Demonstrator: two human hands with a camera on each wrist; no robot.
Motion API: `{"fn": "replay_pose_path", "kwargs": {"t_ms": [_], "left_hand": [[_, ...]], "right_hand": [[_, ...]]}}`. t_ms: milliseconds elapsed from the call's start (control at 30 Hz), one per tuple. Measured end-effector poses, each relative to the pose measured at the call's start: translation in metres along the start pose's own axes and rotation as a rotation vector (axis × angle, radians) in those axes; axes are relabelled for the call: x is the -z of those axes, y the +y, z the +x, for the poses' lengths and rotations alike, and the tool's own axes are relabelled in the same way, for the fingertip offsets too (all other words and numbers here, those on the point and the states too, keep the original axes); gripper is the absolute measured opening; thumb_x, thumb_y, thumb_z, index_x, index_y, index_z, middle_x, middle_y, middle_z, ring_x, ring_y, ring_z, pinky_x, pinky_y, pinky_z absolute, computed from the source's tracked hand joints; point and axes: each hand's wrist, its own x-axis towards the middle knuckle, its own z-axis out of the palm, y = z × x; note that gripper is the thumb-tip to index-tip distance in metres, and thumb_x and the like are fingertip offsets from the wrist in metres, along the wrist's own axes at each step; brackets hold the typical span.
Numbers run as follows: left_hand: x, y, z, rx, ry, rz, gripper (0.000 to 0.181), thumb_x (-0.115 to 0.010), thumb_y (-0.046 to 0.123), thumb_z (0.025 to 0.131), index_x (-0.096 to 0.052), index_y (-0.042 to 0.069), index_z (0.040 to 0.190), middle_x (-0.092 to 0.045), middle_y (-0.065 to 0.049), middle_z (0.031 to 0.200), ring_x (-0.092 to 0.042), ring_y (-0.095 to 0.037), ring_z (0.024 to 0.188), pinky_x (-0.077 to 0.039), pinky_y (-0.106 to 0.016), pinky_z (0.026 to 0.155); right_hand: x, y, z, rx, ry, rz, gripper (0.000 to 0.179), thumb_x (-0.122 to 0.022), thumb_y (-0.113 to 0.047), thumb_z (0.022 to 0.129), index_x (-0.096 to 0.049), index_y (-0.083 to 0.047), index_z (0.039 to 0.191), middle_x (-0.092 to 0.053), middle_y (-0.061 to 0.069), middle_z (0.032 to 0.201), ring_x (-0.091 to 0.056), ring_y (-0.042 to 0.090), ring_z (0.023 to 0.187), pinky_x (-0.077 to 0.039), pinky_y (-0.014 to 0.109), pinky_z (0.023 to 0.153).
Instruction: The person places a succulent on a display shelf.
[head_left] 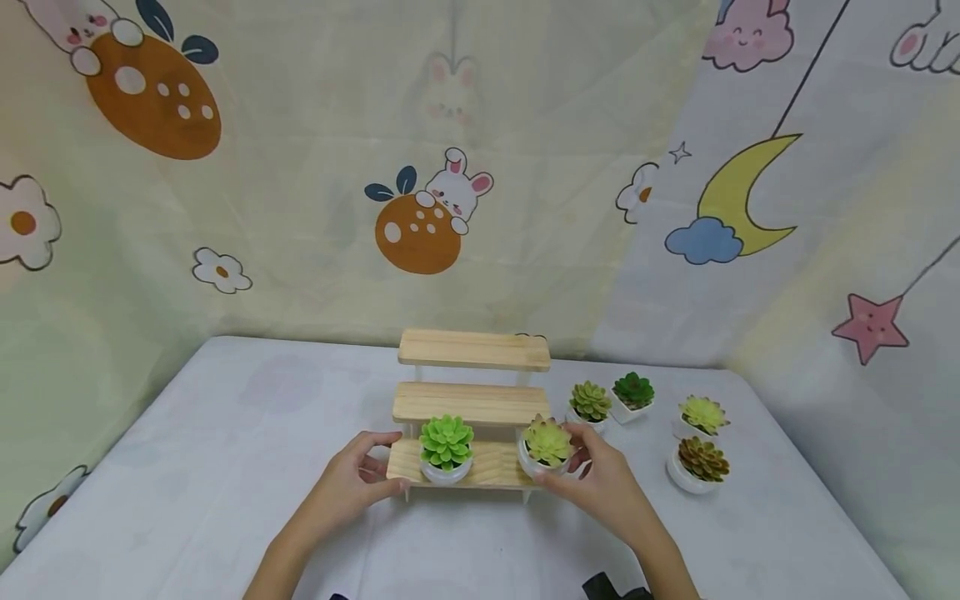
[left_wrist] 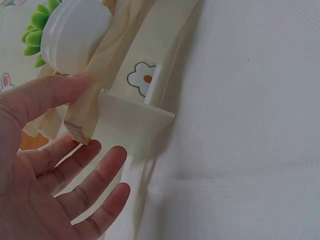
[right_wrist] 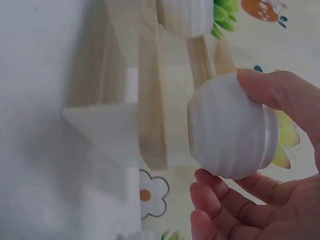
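A three-step wooden display stand (head_left: pixel 471 403) with white supports sits on the table. My left hand (head_left: pixel 358 472) pinches the left end of its lowest step, thumb on top and a fingertip under the board (left_wrist: pixel 80 120); the other fingers spread loosely. On that step stands a bright green potted succulent (head_left: pixel 446 443) in a white pot. Between thumb and fingers, my right hand (head_left: pixel 600 475) grips the white ribbed pot (right_wrist: pixel 230 127) of a yellow-green succulent (head_left: pixel 547 442). In the right wrist view a gap shows between this pot's base and the step.
Several more potted succulents stand to the right: an olive-green one (head_left: pixel 590 402), a dark green one (head_left: pixel 633 390), a yellow-green one (head_left: pixel 703 414) and a brownish one (head_left: pixel 702 460). The white-covered table (head_left: pixel 247 433) meets a printed cloth backdrop (head_left: pixel 300 200) at its back edge.
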Motion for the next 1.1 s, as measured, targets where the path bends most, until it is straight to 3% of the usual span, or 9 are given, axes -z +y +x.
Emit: {"fn": "replay_pose_path", "kwargs": {"t_ms": [267,467,767,1100], "left_hand": [[0.000,0.003,-0.001,0.023,0.007,0.011,0.060,-0.081,0.020,0.070,-0.056,0.013,0.123,-0.054,-0.008,0.124,-0.060,-0.013,0.086,-0.049,-0.023,0.073],[0.000,0.002,0.000,0.018,0.006,0.011,0.060,-0.081,0.021,0.070,-0.056,0.014,0.123,-0.054,-0.008,0.124,-0.059,-0.013,0.086,-0.049,-0.024,0.073],[0.000,0.004,-0.002,0.022,0.004,-0.003,0.060,-0.081,0.019,0.070,-0.056,0.013,0.124,-0.054,-0.009,0.125,-0.061,-0.015,0.087,-0.050,-0.026,0.071],[0.001,0.005,-0.002,0.022,-0.002,0.003,0.060,-0.080,0.020,0.071,-0.055,0.013,0.125,-0.053,-0.008,0.126,-0.061,-0.016,0.088,-0.049,-0.026,0.070]], "right_hand": [[-0.027,-0.004,0.002,0.030,0.042,-0.031,0.066,-0.085,-0.026,0.065,-0.054,-0.006,0.120,-0.058,0.001,0.095,-0.050,0.013,0.078,-0.041,0.020,0.060],[-0.038,-0.005,0.004,0.035,0.042,-0.040,0.068,-0.084,-0.030,0.066,-0.054,-0.004,0.121,-0.055,0.001,0.089,-0.047,0.012,0.077,-0.038,0.021,0.059],[-0.039,-0.009,0.005,0.024,0.002,0.024,0.071,-0.082,-0.032,0.069,-0.052,-0.002,0.127,-0.054,0.002,0.085,-0.047,0.015,0.077,-0.037,0.022,0.059],[-0.034,-0.010,0.008,0.043,-0.034,0.000,0.066,-0.079,-0.035,0.072,-0.055,-0.005,0.125,-0.055,0.000,0.084,-0.049,0.015,0.076,-0.039,0.022,0.060]]}}
